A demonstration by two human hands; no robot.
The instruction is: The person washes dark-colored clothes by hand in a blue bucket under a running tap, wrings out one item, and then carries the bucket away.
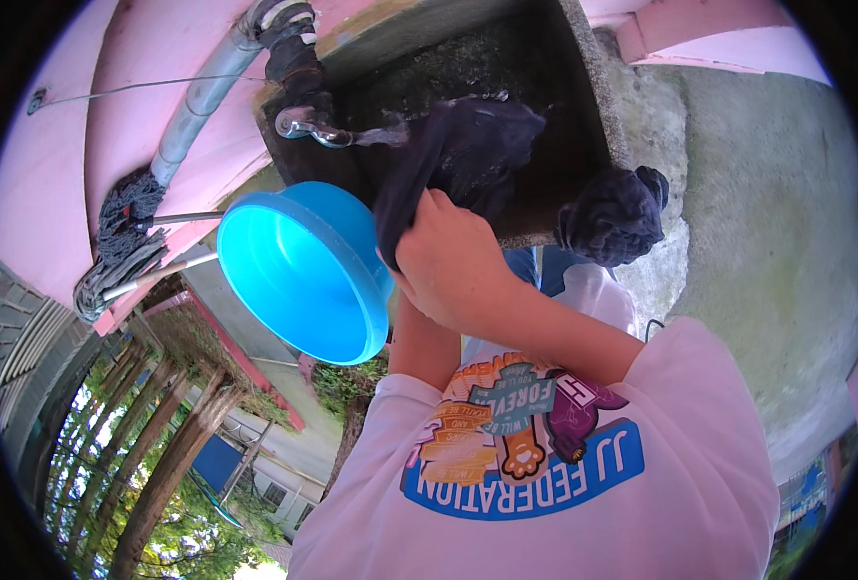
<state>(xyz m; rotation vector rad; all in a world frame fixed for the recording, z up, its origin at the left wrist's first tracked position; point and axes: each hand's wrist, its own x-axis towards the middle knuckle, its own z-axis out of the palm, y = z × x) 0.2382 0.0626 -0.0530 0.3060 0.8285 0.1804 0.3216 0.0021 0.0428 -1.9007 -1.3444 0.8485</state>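
Observation:
My right hand is closed around a bunched part of a dark, wet cloth garment. The cloth stretches from my fist into a concrete sink. Water runs onto it from a metal faucet. My left forearm comes up beneath the right wrist; my left hand is mostly hidden behind the right one and the cloth, so its grip does not show. Another dark wadded cloth rests on the sink's near right corner.
A blue plastic basin stands left of the sink, with no contents visible inside. Mop heads lean by the pink wall, near a grey pipe. Concrete floor extends to the right.

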